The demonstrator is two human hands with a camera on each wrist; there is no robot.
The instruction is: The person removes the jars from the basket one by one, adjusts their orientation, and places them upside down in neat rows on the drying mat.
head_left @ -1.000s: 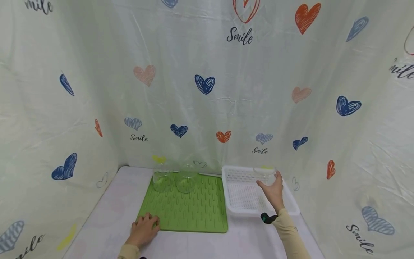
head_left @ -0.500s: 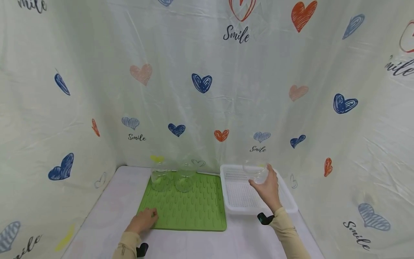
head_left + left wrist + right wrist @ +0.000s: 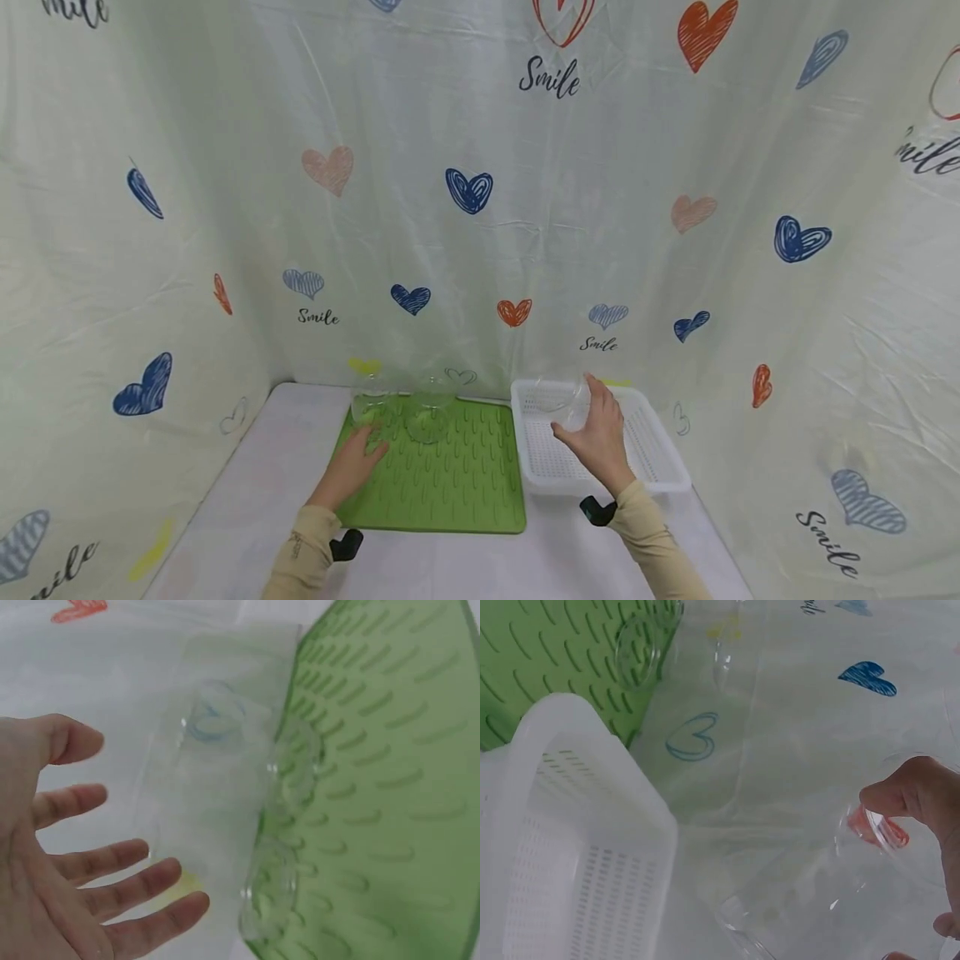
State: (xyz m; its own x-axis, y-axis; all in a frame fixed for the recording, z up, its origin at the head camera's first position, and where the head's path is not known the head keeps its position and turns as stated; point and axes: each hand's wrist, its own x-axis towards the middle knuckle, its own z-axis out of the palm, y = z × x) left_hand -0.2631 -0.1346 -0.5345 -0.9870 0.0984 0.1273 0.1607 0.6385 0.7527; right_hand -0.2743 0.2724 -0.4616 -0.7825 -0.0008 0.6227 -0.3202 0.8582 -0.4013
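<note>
My right hand (image 3: 600, 437) holds a clear, see-through cup (image 3: 564, 402) above the white basket (image 3: 531, 467); in the right wrist view the thumb and fingers grip the cup (image 3: 799, 900) near its rim. Toward the back of the green ridged mat (image 3: 465, 492) stand two more transparent cups, a left one (image 3: 369, 402) and a right one (image 3: 429, 421). My left hand (image 3: 351, 468) is over the mat's left side, just in front of the left cup. Its fingers are spread apart with nothing between them in the left wrist view (image 3: 97, 862).
The basket has perforated walls and stands close to the mat's right edge. A pale cloth covers the table (image 3: 442, 571). Behind and at both sides hangs a curtain (image 3: 480, 258) printed with hearts and writing.
My left hand has moved forward from the mat's front left corner toward the left cup, its fingers spreading. My right hand has lifted the cup a little and shifted it left.
</note>
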